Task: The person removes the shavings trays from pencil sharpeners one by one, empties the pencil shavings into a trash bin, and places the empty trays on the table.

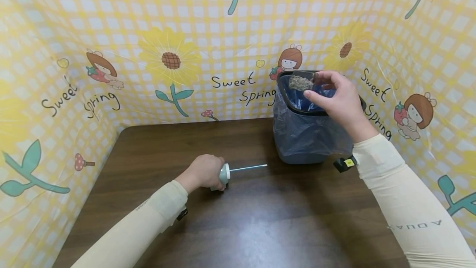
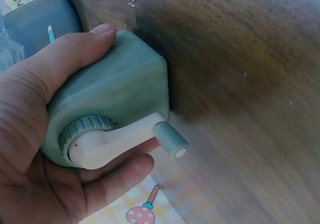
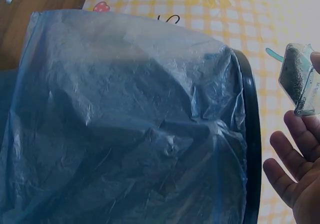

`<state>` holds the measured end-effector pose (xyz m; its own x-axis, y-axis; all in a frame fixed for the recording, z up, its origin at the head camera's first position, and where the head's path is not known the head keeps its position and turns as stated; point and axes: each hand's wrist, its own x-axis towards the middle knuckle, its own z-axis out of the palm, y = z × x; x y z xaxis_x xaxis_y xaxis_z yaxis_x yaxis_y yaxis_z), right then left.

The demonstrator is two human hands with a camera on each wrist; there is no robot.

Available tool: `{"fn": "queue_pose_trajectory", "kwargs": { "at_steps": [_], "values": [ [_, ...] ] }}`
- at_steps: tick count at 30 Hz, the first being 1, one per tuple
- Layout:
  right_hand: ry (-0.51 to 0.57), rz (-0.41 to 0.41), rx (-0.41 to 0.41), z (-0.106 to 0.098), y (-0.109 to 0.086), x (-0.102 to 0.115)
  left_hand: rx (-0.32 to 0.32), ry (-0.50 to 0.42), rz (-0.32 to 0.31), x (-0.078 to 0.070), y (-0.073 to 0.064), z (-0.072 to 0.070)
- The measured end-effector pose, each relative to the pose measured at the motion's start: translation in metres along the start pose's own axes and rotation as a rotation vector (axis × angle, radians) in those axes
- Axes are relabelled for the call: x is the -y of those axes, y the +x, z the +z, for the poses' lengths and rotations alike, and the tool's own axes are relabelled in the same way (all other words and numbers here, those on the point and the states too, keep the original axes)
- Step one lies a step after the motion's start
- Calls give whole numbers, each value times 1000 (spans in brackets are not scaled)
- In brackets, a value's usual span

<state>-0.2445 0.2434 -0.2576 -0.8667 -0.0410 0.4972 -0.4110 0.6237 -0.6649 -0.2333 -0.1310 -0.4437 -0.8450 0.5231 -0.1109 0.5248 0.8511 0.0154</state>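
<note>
My left hand [image 1: 207, 171] grips a green crank pencil sharpener [image 2: 135, 79] on the brown table, thumb across its top and fingers beneath. The sharpener's white crank arm [image 2: 117, 141] with a green knob [image 2: 171, 140] faces the left wrist camera. From its front a light-blue pencil [image 1: 247, 168] sticks out to the right. Between thumb and fingers, my right hand [image 1: 343, 98] pinches a small clear shavings drawer [image 1: 301, 82] with grey-brown pencil shavings in it. It is held tilted above the mouth of a trash bin [image 1: 297, 135] lined with a thin plastic bag [image 3: 125, 109].
The bin's black rim [image 3: 251, 134] stands high at the table's back right, near the patterned cloth wall [image 1: 223, 32]. Small pale scraps [image 2: 132, 2] lie on the table [image 1: 241, 226] near the sharpener. Cloth also encloses the left and right sides.
</note>
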Motion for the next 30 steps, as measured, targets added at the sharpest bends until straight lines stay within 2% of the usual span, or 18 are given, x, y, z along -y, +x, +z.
{"fn": "queue_pose_trajectory", "kwargs": {
  "at_steps": [30],
  "values": [
    [-38,65,-26,-8,9,-19,3,-35,-5,1,0,1]
  ]
}}
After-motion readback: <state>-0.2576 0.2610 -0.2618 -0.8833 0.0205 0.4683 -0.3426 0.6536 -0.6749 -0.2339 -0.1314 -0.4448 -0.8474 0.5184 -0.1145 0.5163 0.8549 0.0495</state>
